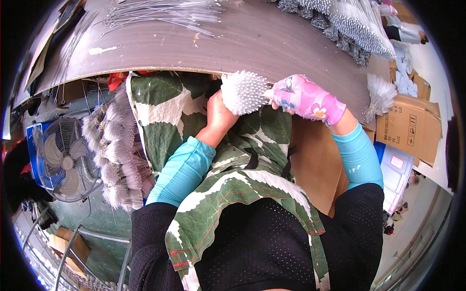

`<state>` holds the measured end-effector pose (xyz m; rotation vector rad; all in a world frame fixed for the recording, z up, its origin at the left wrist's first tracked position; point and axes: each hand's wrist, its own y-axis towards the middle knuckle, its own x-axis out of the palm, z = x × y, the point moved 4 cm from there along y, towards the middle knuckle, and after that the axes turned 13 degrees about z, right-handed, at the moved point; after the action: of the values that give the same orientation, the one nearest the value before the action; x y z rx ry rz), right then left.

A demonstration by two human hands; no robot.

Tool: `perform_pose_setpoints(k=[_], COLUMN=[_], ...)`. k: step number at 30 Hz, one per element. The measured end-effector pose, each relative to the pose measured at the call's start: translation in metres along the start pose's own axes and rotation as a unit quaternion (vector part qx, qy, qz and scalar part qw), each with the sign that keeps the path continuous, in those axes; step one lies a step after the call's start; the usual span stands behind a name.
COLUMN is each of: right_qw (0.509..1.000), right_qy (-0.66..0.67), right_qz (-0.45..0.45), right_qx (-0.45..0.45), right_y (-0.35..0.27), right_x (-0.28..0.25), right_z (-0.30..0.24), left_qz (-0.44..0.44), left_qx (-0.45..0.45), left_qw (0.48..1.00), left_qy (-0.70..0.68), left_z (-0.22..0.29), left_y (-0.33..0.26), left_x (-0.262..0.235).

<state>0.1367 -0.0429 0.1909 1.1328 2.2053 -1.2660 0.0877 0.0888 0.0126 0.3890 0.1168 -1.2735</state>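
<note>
My one grey worktable [272,43] curves across the top with a spread of thin wire brushes [160,14] too many to count on its far side and a heaped pile of bristly ones [349,24] at its right end, while below its edge one leaf-printed apron [194,126] covers my lap. To my left stand one floor fan [65,160] and one stack of fluffy brushes [119,155], and to my right one cardboard box [410,128]. Just under the table edge I hold a single white bristle bundle [242,92]: my bare left hand [218,114] is wrapped around its base, and my right hand [306,99], in one pink flowered glove, pinches its right side.
</note>
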Motion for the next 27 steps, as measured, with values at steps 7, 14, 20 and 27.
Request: perform_pose_setpoints(k=[7, 14, 20, 27], right_qw=[0.996, 0.995, 0.994, 0.997], right_qy=[0.074, 0.080, 0.097, 0.063], right_qz=[-0.041, -0.029, -0.023, -0.031], right_qx=[0.037, 0.049, 0.054, 0.025], right_y=[-0.005, -0.008, -0.011, -0.015], right_x=[-0.014, -0.014, -0.016, -0.012], right_z=[0.006, 0.006, 0.007, 0.002], left_qz=[-0.002, -0.025, -0.116, -0.118], left_qx=[0.028, 0.073, 0.033, 0.054], left_qw=[1.000, 0.997, 0.992, 0.991], left_qy=[0.008, 0.003, -0.048, -0.043], left_z=[0.003, 0.006, 0.004, 0.002], left_y=[0.001, 0.000, 0.000, 0.001], left_x=[-0.001, 0.000, 0.008, 0.011])
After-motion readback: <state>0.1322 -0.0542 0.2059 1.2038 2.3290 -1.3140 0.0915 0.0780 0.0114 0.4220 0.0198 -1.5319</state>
